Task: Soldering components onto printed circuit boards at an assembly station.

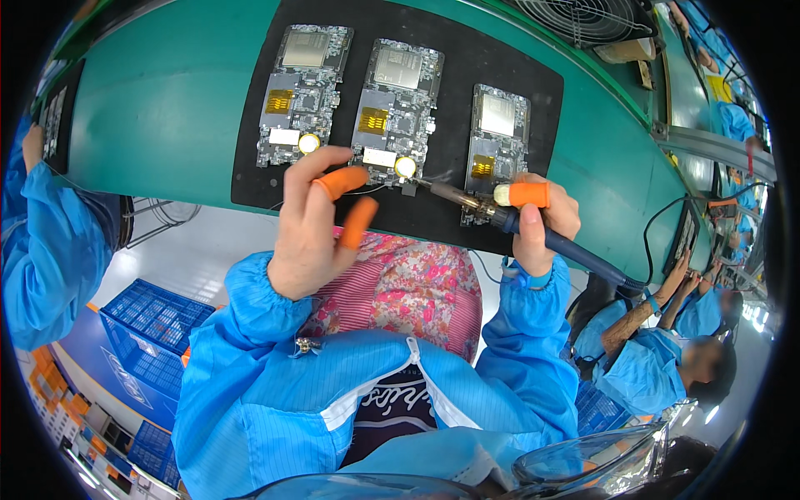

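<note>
My right hand, with an orange finger cot on it, grips a soldering iron with a dark blue handle. The iron's tip is at the lower edge of the middle circuit board, close to a round, bright yellow-rimmed part. Curled beside that board's lower left corner, my left hand wears orange finger cots on the thumb and a finger. A thin solder wire comes out from between its fingers; the exact pinch is hidden. Two similar circuit boards lie at the left and right.
The boards lie on a black mat on a green bench. A fan stands at the far right, and a black cable trails from the iron. Blue crates are at the lower left. Co-workers in blue smocks sit on both sides.
</note>
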A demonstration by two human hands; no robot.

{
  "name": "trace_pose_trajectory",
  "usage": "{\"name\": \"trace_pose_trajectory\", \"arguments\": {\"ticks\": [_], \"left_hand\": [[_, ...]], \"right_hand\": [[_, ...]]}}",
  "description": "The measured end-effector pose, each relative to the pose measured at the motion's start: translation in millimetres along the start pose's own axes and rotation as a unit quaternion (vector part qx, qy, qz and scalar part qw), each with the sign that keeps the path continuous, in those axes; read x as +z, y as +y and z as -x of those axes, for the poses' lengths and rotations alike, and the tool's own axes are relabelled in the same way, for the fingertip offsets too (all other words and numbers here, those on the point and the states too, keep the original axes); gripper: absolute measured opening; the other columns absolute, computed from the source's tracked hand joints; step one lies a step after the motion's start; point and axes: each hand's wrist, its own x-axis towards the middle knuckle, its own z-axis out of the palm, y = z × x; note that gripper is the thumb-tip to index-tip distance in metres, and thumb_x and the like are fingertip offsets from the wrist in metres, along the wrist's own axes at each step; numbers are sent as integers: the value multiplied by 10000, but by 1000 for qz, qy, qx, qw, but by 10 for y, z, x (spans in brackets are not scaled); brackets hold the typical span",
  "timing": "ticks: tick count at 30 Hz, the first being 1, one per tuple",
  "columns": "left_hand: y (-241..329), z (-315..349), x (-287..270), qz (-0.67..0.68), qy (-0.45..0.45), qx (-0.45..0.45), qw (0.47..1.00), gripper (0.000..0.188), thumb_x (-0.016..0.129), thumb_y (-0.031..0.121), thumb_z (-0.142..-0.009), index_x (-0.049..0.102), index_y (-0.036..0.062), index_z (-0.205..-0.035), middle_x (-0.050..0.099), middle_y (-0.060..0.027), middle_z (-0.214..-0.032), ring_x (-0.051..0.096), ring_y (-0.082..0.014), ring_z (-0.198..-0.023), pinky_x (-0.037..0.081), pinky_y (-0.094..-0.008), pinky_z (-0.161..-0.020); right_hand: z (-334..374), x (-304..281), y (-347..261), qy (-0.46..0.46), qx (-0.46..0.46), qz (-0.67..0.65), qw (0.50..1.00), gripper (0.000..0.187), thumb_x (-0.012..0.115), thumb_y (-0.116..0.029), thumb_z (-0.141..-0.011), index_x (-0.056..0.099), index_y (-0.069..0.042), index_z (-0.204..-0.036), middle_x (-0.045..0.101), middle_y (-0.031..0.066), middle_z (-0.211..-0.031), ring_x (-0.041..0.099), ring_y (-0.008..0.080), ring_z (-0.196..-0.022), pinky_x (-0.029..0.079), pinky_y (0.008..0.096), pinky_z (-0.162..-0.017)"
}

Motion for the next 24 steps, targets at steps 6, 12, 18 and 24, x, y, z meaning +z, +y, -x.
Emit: {"name": "trace_pose_trajectory", "arguments": {"ticks": [6, 12, 18, 24], "left_hand": [[-37, 54, -75, -93, -1, 36, 995, 217, 690, -42, -629, 602, 13, -820, 540, -73, -931, 503, -238, -805, 427, -306, -634], [-57, 68, 7, -36, -3, 17, 999, 237, 713, -23, -597, 627, 16, -815, 548, -61, -885, 497, -213, -765, 402, -293, -625], [-86, 79, 36, -48, -6, 26, 998, 239, 713, -25, -596, 634, 20, -817, 548, -56, -879, 496, -211, -745, 401, -290, -610], [-92, 58, 66, -54, -11, 34, 998, 223, 720, -18, -589, 627, 17, -789, 558, -55, -867, 497, -212, -738, 398, -289, -600]], "right_hand": [[-15, 23, 28, 18, -16, -15, 1000, 276, 537, -223, -731, 594, 46, -740, 575, 146, -673, 550, 229, -562, 422, 305, -531], [-105, 95, -7, -8, -72, -37, 997, 152, 537, -98, -682, 580, 42, -719, 520, 126, -567, 507, 230, -450, 392, 305, -435], [-67, 107, 7, -40, -48, -12, 998, 203, 533, -150, -699, 585, 45, -725, 542, 135, -611, 518, 234, -490, 403, 296, -471], [-54, 111, 18, -50, -21, -9, 998, 289, 532, -234, -737, 589, 49, -739, 570, 150, -661, 523, 235, -520, 403, 296, -495]]}}
